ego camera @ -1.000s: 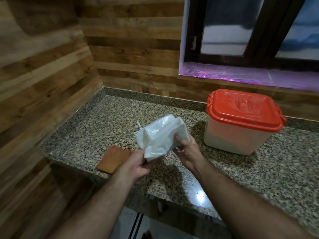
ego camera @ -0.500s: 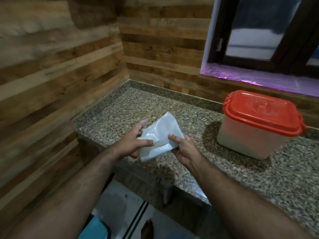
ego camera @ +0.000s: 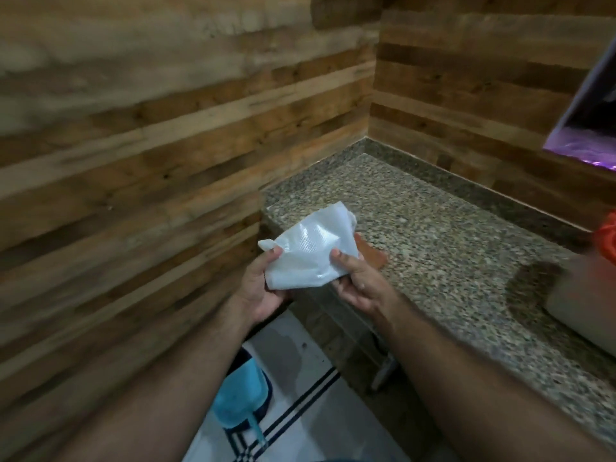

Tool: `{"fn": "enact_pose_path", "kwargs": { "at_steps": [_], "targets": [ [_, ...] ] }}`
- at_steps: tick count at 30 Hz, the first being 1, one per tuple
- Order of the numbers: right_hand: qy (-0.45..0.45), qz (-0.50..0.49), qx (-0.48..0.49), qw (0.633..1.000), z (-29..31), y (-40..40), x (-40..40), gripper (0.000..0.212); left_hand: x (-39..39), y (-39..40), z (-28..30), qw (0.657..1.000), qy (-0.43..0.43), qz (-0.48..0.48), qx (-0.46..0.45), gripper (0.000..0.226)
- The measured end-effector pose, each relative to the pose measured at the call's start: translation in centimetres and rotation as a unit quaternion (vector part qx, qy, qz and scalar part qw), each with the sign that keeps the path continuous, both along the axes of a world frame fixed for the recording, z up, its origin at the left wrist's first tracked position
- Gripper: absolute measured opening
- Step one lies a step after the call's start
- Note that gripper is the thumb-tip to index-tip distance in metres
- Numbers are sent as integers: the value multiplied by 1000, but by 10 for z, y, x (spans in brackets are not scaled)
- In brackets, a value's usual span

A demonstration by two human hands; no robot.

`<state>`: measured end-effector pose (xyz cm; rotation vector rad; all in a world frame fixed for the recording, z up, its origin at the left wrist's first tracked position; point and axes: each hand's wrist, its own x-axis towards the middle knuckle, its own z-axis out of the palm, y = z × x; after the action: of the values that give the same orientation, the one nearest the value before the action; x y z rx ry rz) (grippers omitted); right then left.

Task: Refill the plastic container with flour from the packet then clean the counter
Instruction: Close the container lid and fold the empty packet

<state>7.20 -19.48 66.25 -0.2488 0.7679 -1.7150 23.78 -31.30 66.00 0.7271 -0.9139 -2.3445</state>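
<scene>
Two hands hold the packet (ego camera: 308, 253) at the middle of the frame, just off the counter's (ego camera: 416, 228) near-left edge; the left hand (ego camera: 261, 290) pinches its lower left corner, thumb on top and fingers curled beneath; the right hand (ego camera: 358, 283) clamps the lower right edge the same way. The packet looks flat and limp, so it is probably empty and the pour done; the container (ego camera: 586, 311) sits at the right edge of the frame, mostly cut off, with only a slice of its orange lid (ego camera: 607, 240) showing.

Judged from this, the step in hand is folding or squashing the packet before binning it. To do that well, the open mouth should stay turned up or inward so leftover flour does not shake onto the floor; pressing air out slowly and creasing over the counter, not over the gap below, would keep any dust where it can be wiped.

The packet is thin, glossy white plastic, crinkled, with a faint woven grain and a torn flap at its left tip. The counter is speckled polished granite with a raised back lip. A flat reddish-brown pad (ego camera: 371, 255), perhaps a sponge or cloth, lies on it just behind the packet. The walls are banded wood planks; a blue object (ego camera: 240, 401) sits on the pale floor below.
</scene>
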Motion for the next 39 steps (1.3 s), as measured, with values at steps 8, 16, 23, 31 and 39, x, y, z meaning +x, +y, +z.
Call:
{"fn": "enact_pose_path", "kwargs": {
  "at_steps": [8,16,23,31,39],
  "targets": [
    [91,50,184,977,-66,-100,90,40,119,-82,-54,983,-108,142,33,45],
    [191,160,372,894,-168,-162,169,31,234,-125,-180,962,-172,179,112,33],
    [252,270,521,769,-325,-169,215,13,300,-126,-334,924,-220,248,190,53],
    [308,364,553,683,-538,-155,264,25,336,-111,-510,908,-221,285,212,49],
    [290,376,589,654,-660,-138,299,55,367,-78,-607,892,-243,316,215,51]
  ]
}}
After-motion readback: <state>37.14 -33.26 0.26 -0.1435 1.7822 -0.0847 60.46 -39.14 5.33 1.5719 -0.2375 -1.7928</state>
